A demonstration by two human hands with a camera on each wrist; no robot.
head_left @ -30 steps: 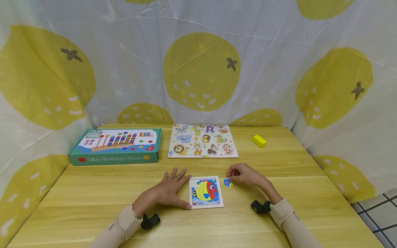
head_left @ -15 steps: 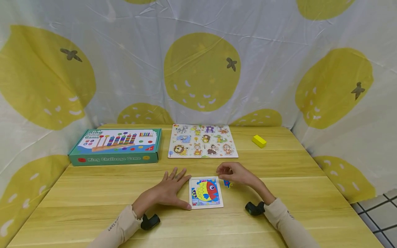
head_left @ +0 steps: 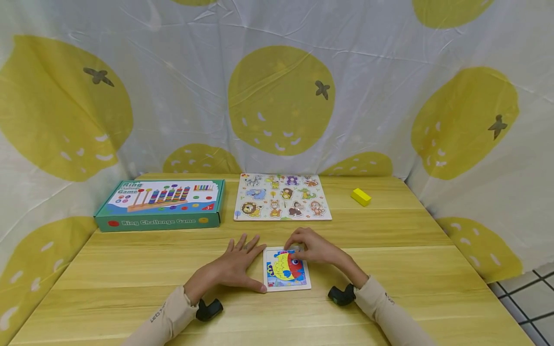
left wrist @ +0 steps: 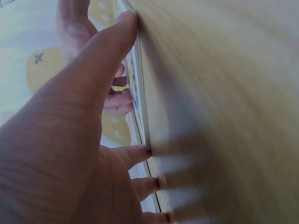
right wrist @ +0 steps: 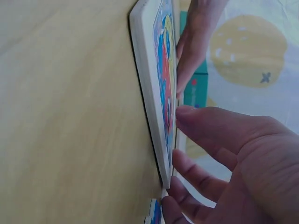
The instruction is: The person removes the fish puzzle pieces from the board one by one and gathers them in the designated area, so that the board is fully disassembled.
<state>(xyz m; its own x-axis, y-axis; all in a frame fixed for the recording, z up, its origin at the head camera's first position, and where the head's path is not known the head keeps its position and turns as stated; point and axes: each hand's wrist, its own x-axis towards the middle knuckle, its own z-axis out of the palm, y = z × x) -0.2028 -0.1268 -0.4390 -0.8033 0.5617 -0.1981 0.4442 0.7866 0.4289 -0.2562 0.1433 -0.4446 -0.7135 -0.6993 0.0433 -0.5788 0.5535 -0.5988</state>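
A small white-framed jigsaw puzzle (head_left: 287,290) with a yellow and red fish picture lies on the table. My left hand (head_left: 235,266) rests spread at its left side, thumb at the near corner and index finger at the far corner. Over the puzzle's far right part is my right hand (head_left: 318,247), fingers loosely bent, thumb and fingertips close at the picture surface. The right wrist view shows a gap between thumb (right wrist: 187,114) and fingers. A loose blue jigsaw piece (right wrist: 153,212) lies beside the frame there; in the head view my right hand hides it.
Behind the puzzle lies an animal peg board (head_left: 281,197). A green Ring Challenge Game box (head_left: 157,205) sits at the back left, and a yellow block (head_left: 361,197) at the back right. A patterned curtain (head_left: 368,96) surrounds the wooden table (head_left: 207,322).
My right hand has moved left from beside the loose piece to over the puzzle, leaving that piece on the table. The left hand has stayed in place.
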